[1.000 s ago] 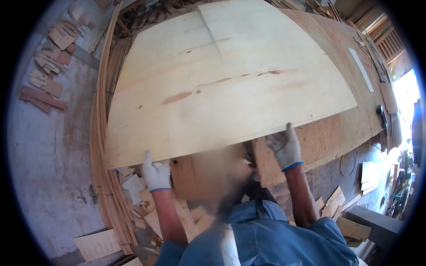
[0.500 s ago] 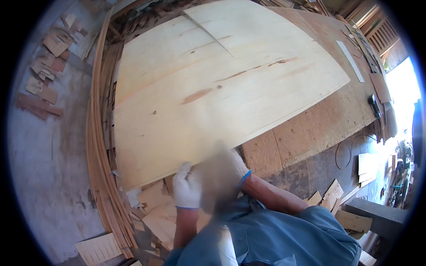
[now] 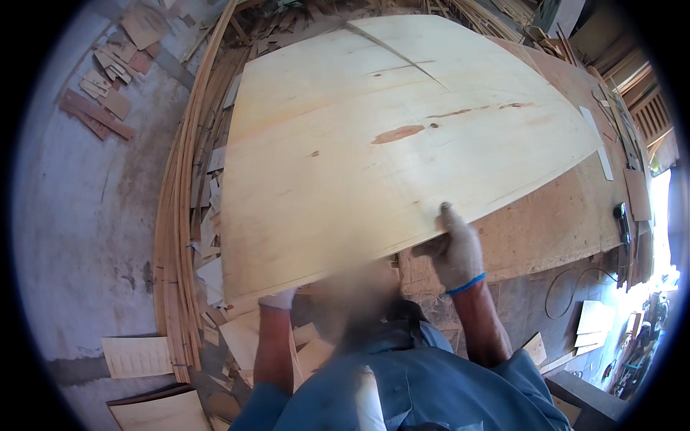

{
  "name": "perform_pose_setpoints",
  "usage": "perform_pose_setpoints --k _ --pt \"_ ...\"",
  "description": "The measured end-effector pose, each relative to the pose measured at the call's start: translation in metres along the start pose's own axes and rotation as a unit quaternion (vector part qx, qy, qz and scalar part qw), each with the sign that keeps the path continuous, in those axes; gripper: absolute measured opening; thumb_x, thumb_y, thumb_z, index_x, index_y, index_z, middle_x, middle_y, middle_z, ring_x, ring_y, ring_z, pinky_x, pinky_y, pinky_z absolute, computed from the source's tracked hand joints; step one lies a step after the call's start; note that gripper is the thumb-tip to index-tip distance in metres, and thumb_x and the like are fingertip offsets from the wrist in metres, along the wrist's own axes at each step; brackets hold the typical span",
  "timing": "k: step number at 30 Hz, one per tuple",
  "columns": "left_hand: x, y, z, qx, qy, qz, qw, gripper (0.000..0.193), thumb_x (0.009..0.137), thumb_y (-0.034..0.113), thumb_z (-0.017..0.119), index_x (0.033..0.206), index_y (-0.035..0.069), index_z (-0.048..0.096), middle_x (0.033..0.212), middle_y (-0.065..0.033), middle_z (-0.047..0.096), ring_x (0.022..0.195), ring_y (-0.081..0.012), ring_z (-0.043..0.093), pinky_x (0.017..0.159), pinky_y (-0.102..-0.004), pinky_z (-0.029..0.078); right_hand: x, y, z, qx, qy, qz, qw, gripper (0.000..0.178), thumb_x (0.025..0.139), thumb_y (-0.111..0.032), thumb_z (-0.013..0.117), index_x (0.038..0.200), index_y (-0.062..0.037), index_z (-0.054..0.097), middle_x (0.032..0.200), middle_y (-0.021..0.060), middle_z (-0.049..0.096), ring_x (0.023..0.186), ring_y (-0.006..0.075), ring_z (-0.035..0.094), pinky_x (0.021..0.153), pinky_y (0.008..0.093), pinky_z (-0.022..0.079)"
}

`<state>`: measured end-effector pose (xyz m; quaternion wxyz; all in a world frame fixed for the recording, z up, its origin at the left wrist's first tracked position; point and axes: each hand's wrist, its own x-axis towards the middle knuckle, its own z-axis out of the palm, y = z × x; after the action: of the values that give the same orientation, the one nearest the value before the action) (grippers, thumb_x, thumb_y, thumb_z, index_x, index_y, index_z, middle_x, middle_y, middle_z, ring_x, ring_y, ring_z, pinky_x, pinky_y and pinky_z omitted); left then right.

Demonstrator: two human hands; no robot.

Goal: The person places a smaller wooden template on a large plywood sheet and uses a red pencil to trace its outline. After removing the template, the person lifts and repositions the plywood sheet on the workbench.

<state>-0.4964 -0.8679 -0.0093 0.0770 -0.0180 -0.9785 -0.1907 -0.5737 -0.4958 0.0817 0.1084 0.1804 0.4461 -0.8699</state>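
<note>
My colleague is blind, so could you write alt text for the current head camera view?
A large pale plywood sheet extends over part of a brown work surface, with a person's gloved right hand at its near edge and the left hand mostly hidden beneath that edge. Long wooden strips run along its left, with wood offcuts at lower left.

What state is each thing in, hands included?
Sheet: slit partway in from its far edge, lying over the bench.
Right hand: gloved, gripping the sheet's near edge, thumb on top.
Left hand: gloved, mostly hidden under the edge; grip unclear.
Black tool: lying at the bench's right end.
Cord: looped.
Strips: laid together lengthwise.
</note>
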Motion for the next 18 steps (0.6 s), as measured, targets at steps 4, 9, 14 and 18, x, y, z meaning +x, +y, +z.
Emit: perform_pose_setpoints --k 4,9,14,18 --pt "0.044 0.005 -0.041 -0.387 0.056 -0.086 0.916 0.048 0.1 0.04 0.051 0.124 -0.001 0.061 0.12 -0.0147 0.066 0.106 -0.0261 0.065 0.092 -0.0387 0.053 -0.017 -0.065 0.001 0.028 -0.007 -0.07 0.997 0.039 0.098 -0.033 0.06 0.117 0.0007 0.057 0.093 0.0132 0.072 0.072 0.0242 0.072 0.051 0.0337 0.058" --pt "0.109 0.107 -0.073 -0.77 0.059 -0.168 0.613 0.045 0.103 0.036 0.048 0.124 -0.002 0.059 0.122 -0.0136 0.064 0.109 -0.0221 0.064 0.094 -0.0377 0.053 -0.006 -0.121 -0.08 0.004 0.045 -0.157 0.987 0.036 0.1 -0.032 0.058 0.118 -0.0011 0.057 0.101 0.0141 0.071 0.08 0.0248 0.073 0.059 0.0354 0.06" --pt "0.105 0.189 -0.067 -0.757 -0.036 -0.178 0.627 0.038 0.103 0.025 0.045 0.125 -0.003 0.058 0.123 -0.0129 0.064 0.112 -0.0213 0.062 0.096 -0.0358 0.051 0.014 -0.14 -0.139 0.082 0.161 -0.194 0.964 0.039 0.102 -0.03 0.055 0.126 0.0012 0.054 0.116 0.0161 0.067 0.104 0.0275 0.068 0.087 0.0394 0.058" --pt "0.095 0.21 -0.037 -0.726 -0.036 -0.205 0.655 0.039 0.1 0.027 0.051 0.125 -0.003 0.058 0.121 -0.0123 0.065 0.113 -0.0226 0.063 0.095 -0.0364 0.051 0.009 -0.129 -0.162 0.124 0.09 -0.178 0.972 0.042 0.1 -0.028 0.06 0.13 0.0 0.055 0.121 0.0119 0.065 0.108 0.0259 0.066 0.091 0.0379 0.055"
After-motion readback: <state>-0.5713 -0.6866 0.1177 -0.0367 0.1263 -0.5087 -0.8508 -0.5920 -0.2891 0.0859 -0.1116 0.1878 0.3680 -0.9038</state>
